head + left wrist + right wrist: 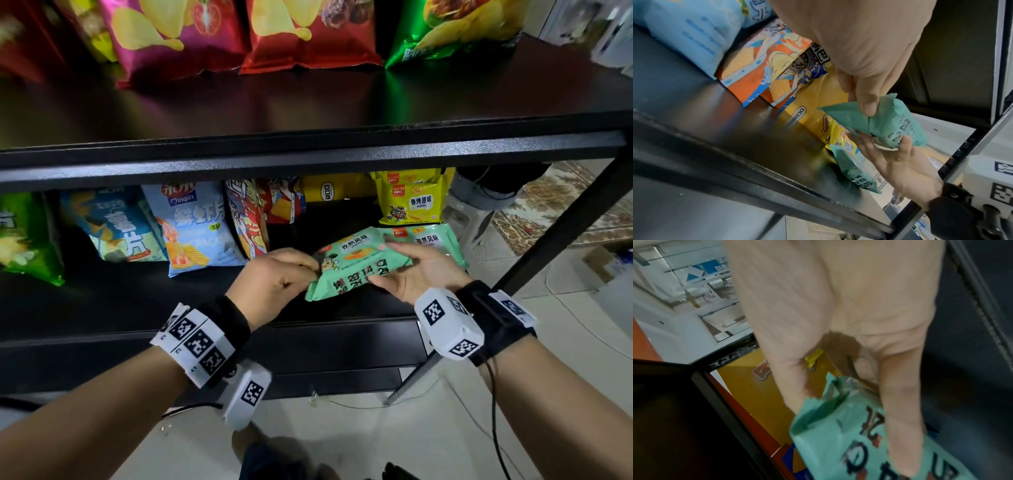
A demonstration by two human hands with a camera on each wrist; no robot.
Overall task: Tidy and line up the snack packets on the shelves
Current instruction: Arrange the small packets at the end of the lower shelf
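A mint-green snack packet (356,270) is held just above the lower shelf (144,301), near its right end. My left hand (310,269) pinches the packet's left end; in the left wrist view the thumb (867,105) presses on the crimped seal of the packet (894,125). My right hand (400,267) grips the right end, fingers on top and thumb at the near edge, with its fingers (900,418) lying across the packet (830,439). A second mint-green packet (438,240) lies flat behind it. Small yellow packets (411,202) stand further back.
Left of my hands stand orange cartoon packets (250,222), light blue bags (195,226) and a green bag (24,236). Large crisp bags (301,34) line the upper shelf, whose black front rail (308,154) overhangs. A black post (555,236) bounds the right side.
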